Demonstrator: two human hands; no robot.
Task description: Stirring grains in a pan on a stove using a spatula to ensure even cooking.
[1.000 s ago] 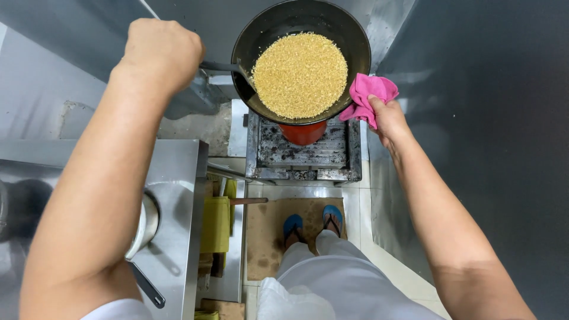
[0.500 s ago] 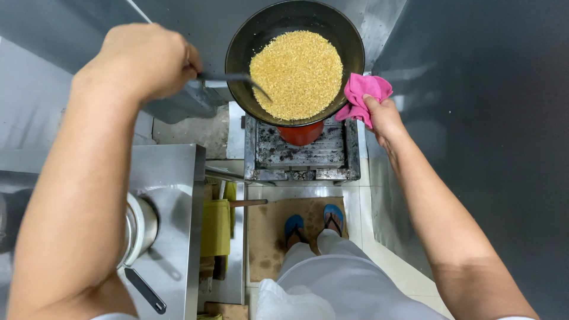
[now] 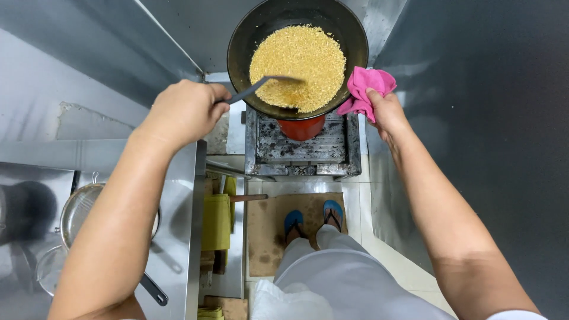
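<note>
A black wok [image 3: 246, 35] full of yellow grain [image 3: 302, 56] sits on a burner stand [image 3: 302, 145] with a red base [image 3: 301, 127]. My left hand [image 3: 184, 109] grips the handle of a metal ladle [image 3: 261, 86], whose bowl rests in the grain at the wok's near side. My right hand [image 3: 385, 109] presses a pink cloth [image 3: 366, 89] against the wok's right rim.
A steel counter [image 3: 178, 237] at the left carries a mesh strainer [image 3: 80, 207] and a dark-handled utensil [image 3: 155, 290]. Steel walls [image 3: 474, 118] close in on both sides. My feet in blue sandals [image 3: 314, 216] stand on a brown mat [image 3: 267, 237]. A yellow object [image 3: 216, 222] lies beside the counter.
My left hand has come down and toward me, drawing the ladle across the grain and leaving a cleared streak. My right hand stays on the pink cloth at the rim.
</note>
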